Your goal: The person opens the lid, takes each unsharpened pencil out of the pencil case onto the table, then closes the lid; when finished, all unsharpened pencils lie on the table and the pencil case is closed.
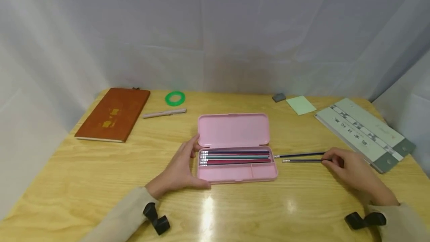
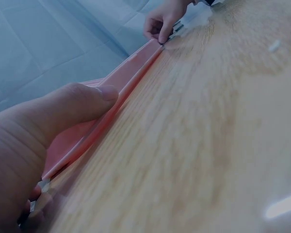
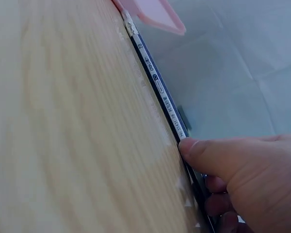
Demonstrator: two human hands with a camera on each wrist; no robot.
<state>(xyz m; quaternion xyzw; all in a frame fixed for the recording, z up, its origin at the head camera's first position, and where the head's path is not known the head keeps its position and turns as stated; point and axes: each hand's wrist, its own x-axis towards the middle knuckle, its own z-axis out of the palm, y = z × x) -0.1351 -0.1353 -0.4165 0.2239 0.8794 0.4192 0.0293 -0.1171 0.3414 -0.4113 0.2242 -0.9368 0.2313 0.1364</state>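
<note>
While the left hand (image 1: 181,169) braces the near-left end of an open pink pencil case (image 1: 236,148), thumb along its front edge and fingers lightly curved against its side, the right hand (image 1: 352,171) pinches the far ends of two dark pencils (image 1: 302,158) lying side by side on the desk (image 1: 84,182) just to the right of the case. The right wrist view shows the thumb pressed on the nearer pencil's lettered barrel, the other fingers curled beneath it, so this grip is closed on the pencils; the left grip steadies the case with the thumb laid along it rather than lifting it. Inside the case, several pencils (image 1: 235,157) already lie in the long compartment, metal-banded ends to the left; the narrow front sections look bare. By this evidence, the step in hand looks to be gathering the last loose pencils, and the next move would call for lifting the pair clear of the desk and swinging them left, level and in line with the long compartment. Farther back lie a beige pen (image 1: 164,113), a brown notebook (image 1: 114,114), a green tape ring (image 1: 175,98), a pale green note (image 1: 301,105), a small grey eraser (image 1: 279,97) and, at right, a long printed box (image 1: 364,132).
</note>
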